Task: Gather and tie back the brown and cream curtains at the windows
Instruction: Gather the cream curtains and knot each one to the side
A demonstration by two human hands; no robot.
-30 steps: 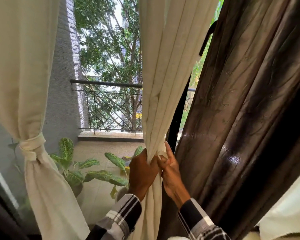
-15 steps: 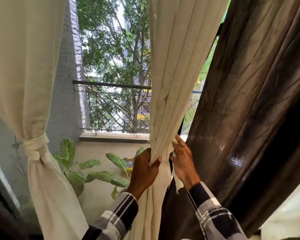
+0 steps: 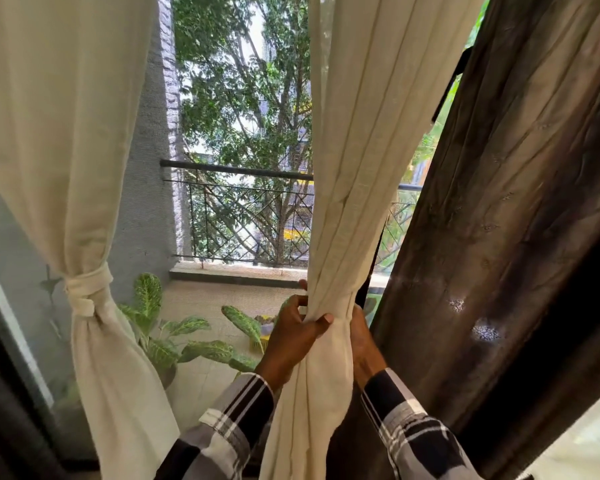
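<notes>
A cream curtain [image 3: 357, 161] hangs in the middle of the window, bunched narrow at waist height. My left hand [image 3: 293, 336] grips that bunch from the left, thumb across the front folds. My right hand [image 3: 361, 336] wraps round the bunch from the right, its fingers hidden behind the cloth. A brown curtain [image 3: 513, 216] hangs loose just right of my right hand. On the left, a second cream curtain [image 3: 66, 133] is gathered and held by a knotted cream tie [image 3: 84, 289].
Through the glass lie a balcony with a black metal railing [image 3: 243, 209], a grey wall [image 3: 146, 202] and potted leafy plants [image 3: 174, 337]. A dark window frame [image 3: 11, 393] runs down the lower left. Trees fill the background.
My right hand has moved from beside the brown curtain round behind the cream bunch. My left hand has shifted its grip, thumb now over the front. The view has drifted slightly left.
</notes>
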